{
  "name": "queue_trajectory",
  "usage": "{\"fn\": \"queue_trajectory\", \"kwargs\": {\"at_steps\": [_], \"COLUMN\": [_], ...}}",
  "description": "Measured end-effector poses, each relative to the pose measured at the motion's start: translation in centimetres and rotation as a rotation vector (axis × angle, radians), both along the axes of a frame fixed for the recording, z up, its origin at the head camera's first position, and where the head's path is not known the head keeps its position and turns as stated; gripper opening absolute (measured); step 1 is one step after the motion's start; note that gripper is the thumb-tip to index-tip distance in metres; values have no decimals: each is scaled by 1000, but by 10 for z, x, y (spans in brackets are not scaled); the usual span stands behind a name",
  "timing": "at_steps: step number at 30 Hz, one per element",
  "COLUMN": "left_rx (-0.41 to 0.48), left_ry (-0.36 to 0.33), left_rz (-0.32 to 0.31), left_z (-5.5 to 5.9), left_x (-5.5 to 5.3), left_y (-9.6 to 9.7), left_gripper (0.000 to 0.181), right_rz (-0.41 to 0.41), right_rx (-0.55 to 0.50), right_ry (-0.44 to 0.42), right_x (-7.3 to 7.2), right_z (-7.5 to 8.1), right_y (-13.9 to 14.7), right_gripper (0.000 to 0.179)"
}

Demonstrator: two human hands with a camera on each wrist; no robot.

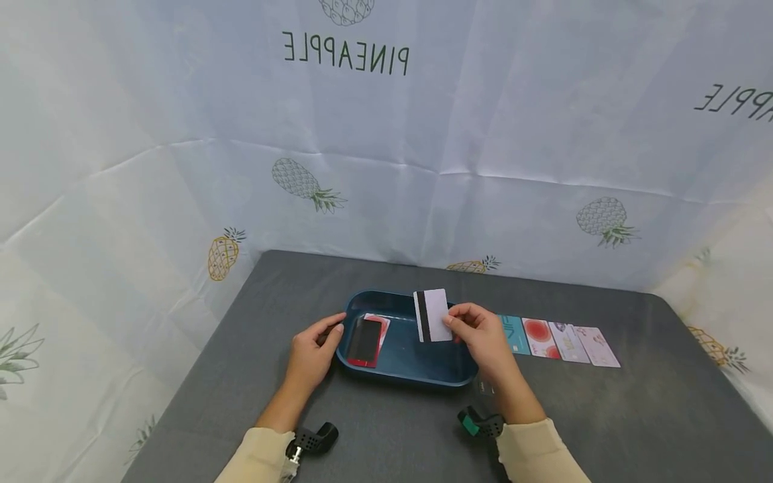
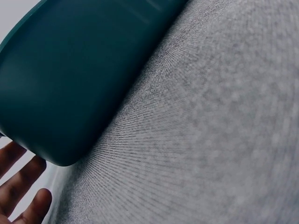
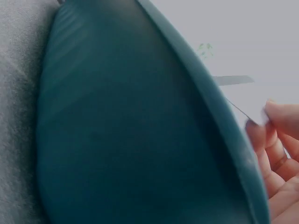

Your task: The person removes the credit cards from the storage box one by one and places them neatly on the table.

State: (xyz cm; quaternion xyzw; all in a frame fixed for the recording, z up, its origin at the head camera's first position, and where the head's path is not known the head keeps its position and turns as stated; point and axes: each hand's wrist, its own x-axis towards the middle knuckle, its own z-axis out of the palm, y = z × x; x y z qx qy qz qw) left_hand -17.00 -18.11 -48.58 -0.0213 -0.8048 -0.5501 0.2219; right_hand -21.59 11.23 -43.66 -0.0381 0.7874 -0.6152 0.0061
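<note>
R hand point(image 1: 483, 335), approx. 3 o'clock of tray point(image 1: 417, 361) (12 = far side, head view): thumb-&-finger pinch on R edge of white striped card point(image 1: 435, 318).
Card: raised, betw. 1 & 2 o'clock, stripe side to head cam.
L hand point(image 1: 313, 350), 9 o'clock: loosely spread, fingertips at tray edge, nothing gripped.
Inside tray, 9 o'clock: black-&-red flat item point(image 1: 365, 341), red-&-white card point(image 1: 384, 327) partly under.
Outside, 3 o'clock: row of 4 cards point(image 1: 569, 342).
Risks (est.): slip or twist of card, owing to one-edge hold; tray skid, fr. stray push by L fingers; row knocked askew, fr. wide R swing.
Views: stripe & contents, head only; R wrist, card nr. edge-on, curled fingers behind pinch; L wrist, fingertips by tray's outer wall, interior hidden.
</note>
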Motion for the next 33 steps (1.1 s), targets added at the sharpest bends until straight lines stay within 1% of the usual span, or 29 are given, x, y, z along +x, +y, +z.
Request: {"fn": "queue_trajectory", "kwargs": {"at_steps": [4,8,14,16,20,23,28,30,33], "left_rx": [2,15,20,17,21,19,19,18,16], "left_ry": [14,4,1,-4,-6,10,17,19,19], "left_rz": [-10,-12,2,6,-4,-20,-19,-17,-16], "left_z": [-19,-18,-18,-16,1,12,14,13,13], "left_x": [-9,-9,-9,-8,0,6,7,8,8], "left_y": [-6,-7,-6,-4,1,3,3,3,4], "left_gripper": [24,24,23,23,23,24,23,23,23], "right_rz": [16,13,-21,-25,-45,-47,-35,-35,-32], "right_rx": [19,20,33,37,41,19,-39,-51,-58], "right_ry": [19,25,-9,-9,-25,-68,-192,-252,-311], "right_x": [1,2,7,10,15,19,25,26,26], "right_z": [3,5,7,7,6,5,1,-1,-4], "right_y": [5,15,43,54,79,98,131,142,157], "right_gripper": [25,28,33,33,28,20,4,6,11]}}
